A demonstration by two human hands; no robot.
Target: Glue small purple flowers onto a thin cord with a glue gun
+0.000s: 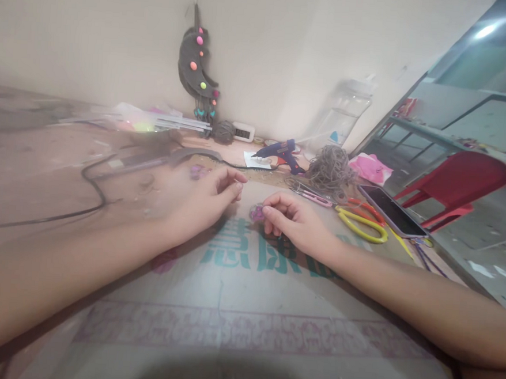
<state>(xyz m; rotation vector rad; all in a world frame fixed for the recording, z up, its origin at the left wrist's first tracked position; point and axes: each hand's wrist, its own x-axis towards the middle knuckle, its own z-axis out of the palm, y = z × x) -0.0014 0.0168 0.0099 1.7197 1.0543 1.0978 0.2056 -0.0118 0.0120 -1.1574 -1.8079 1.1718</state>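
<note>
Both my forearms reach across a printed sack sheet (237, 286) with green characters on it. My right hand (292, 218) is curled, with thumb and fingers pinched on a small purple piece (256, 213) that rests on the sheet. My left hand (211, 201) hovers just to the left of it, fingers bent and drawn together; whether they hold anything is too blurred to make out. Another small purple piece (197, 171) lies beyond my left hand.
A blue glue gun (279, 152), a tangle of jute twine (332, 169), pink snips (315, 195), yellow-handled scissors (361, 223) and a phone (390, 210) lie to the right. A black cable (93, 184) runs at left. A red chair (457, 183) stands past the table edge.
</note>
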